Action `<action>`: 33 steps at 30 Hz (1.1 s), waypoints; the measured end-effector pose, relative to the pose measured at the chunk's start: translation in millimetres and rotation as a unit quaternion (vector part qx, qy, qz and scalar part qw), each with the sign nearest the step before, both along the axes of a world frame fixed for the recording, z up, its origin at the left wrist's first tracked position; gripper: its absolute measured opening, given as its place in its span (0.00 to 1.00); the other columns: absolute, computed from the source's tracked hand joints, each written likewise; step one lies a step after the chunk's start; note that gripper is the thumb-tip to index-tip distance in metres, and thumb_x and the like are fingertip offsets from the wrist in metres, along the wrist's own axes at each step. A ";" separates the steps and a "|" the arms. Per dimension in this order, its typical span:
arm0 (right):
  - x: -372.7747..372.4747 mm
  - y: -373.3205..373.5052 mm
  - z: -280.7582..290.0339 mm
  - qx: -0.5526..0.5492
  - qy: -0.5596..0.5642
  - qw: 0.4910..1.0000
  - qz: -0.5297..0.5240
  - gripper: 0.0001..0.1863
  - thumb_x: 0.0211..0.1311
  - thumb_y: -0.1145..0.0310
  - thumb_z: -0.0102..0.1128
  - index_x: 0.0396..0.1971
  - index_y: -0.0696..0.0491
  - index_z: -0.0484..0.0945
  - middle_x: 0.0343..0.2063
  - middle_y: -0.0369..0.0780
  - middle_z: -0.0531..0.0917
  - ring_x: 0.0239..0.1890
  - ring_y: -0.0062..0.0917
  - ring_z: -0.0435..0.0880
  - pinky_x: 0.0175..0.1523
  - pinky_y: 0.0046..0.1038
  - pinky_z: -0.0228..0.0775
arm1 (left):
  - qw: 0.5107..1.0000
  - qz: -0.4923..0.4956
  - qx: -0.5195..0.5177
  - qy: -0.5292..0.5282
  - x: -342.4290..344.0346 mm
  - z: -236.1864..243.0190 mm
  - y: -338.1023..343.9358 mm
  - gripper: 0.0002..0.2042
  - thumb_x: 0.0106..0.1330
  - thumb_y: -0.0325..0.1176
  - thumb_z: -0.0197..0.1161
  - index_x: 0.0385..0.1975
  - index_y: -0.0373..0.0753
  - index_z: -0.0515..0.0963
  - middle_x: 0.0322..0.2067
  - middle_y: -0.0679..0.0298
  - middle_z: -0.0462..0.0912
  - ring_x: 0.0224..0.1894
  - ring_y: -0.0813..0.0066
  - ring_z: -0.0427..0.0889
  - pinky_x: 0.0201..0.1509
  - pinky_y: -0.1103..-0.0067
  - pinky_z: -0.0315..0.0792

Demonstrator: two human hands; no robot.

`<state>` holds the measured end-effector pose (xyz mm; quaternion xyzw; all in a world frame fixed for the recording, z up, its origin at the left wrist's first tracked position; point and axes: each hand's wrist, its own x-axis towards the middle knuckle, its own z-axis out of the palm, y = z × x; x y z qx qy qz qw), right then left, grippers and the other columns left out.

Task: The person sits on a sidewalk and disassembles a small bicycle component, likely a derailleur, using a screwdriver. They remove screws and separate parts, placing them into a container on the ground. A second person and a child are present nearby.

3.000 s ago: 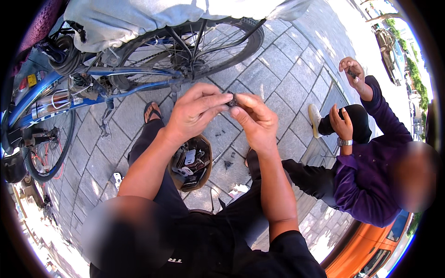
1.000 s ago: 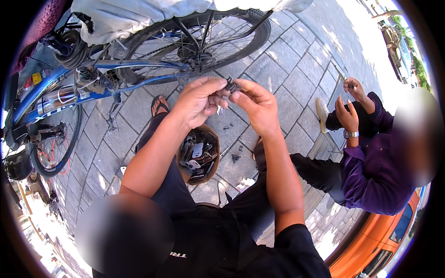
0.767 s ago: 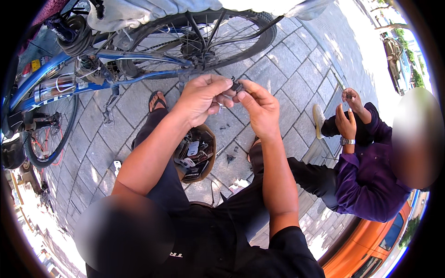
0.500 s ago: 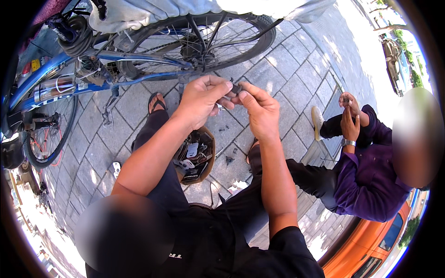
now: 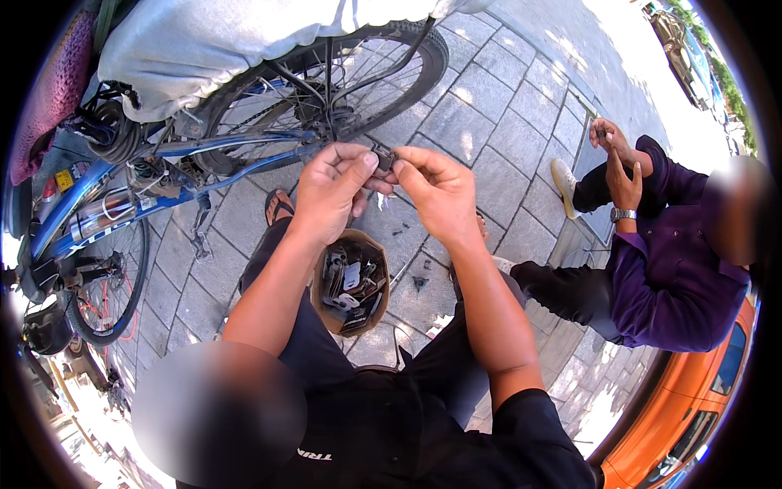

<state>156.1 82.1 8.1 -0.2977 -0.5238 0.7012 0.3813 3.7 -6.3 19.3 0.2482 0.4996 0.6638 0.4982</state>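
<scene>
In front of me, between both hands, is a small dark blocky part (image 5: 383, 160); its exact kind is too small to make out. My left hand (image 5: 330, 191) pinches one side of it between thumb and curled fingers. Thumb and forefinger of my right hand (image 5: 440, 191) close on its other side. Just beyond my fingertips lies the rear wheel (image 5: 436, 77) of a blue bicycle (image 5: 175, 201). Below my hands an open cardboard box (image 5: 383, 314) stands between my legs, filled with assorted small parts and packets.
Small dark pieces (image 5: 419, 283) lie on the grey paving (image 5: 505, 106) right of the box. At right sits another person in a purple shirt (image 5: 672, 277), hands together. An orange car (image 5: 692, 391) stands behind them. A grey cloth (image 5: 220, 49) drapes over the bicycle.
The view has shifted, so the bicycle's rear wheel appears further left and the box lower. Both hands still hold the small dark part, which has turned a little between the fingers.
</scene>
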 end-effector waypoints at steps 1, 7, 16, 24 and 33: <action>-0.2 -2.0 2.5 0.003 0.009 1.000 -0.003 0.10 0.71 0.76 0.65 0.48 0.63 0.86 0.36 0.36 0.89 0.38 0.14 0.85 0.41 0.20 0.78 | 1.000 0.007 0.011 0.016 0.7 -0.2 -0.4 0.09 0.77 0.33 0.64 0.46 0.35 0.76 0.38 0.53 0.89 0.35 0.72 0.90 0.21 0.87 0.69; 4.0 -4.4 6.3 0.036 -0.008 0.999 0.005 0.10 0.72 0.82 0.61 0.50 0.65 0.84 0.40 0.40 0.88 0.42 0.20 0.87 0.47 0.24 0.83 | 0.990 0.038 0.082 0.110 8.1 -4.0 -3.5 0.08 0.76 0.29 0.65 0.46 0.32 0.75 0.39 0.53 0.89 0.37 0.71 0.91 0.22 0.86 0.72; 6.6 -2.0 4.8 0.155 -0.035 0.987 -0.021 0.10 0.68 0.79 0.64 0.47 0.61 0.86 0.37 0.39 0.88 0.40 0.19 0.88 0.44 0.24 0.81 | 0.988 0.036 0.109 0.103 10.6 -8.1 -3.8 0.07 0.76 0.28 0.64 0.46 0.32 0.75 0.40 0.52 0.89 0.37 0.71 0.91 0.23 0.87 0.73; 3.3 -2.3 0.7 0.196 -0.080 0.976 -0.041 0.09 0.66 0.77 0.66 0.44 0.59 0.87 0.33 0.39 0.88 0.38 0.18 0.87 0.42 0.24 0.79 | 0.993 0.040 0.070 0.088 12.5 -8.3 -5.2 0.08 0.77 0.29 0.63 0.45 0.31 0.76 0.40 0.53 0.90 0.38 0.71 0.91 0.23 0.86 0.74; 6.1 7.2 11.4 0.079 -0.129 0.987 0.048 0.10 0.71 0.78 0.63 0.48 0.65 0.86 0.37 0.37 0.90 0.39 0.17 0.86 0.46 0.21 0.80 | 0.999 0.036 -0.012 -0.015 8.9 -7.8 -4.4 0.10 0.76 0.34 0.66 0.45 0.34 0.77 0.39 0.53 0.90 0.35 0.70 0.91 0.24 0.85 0.71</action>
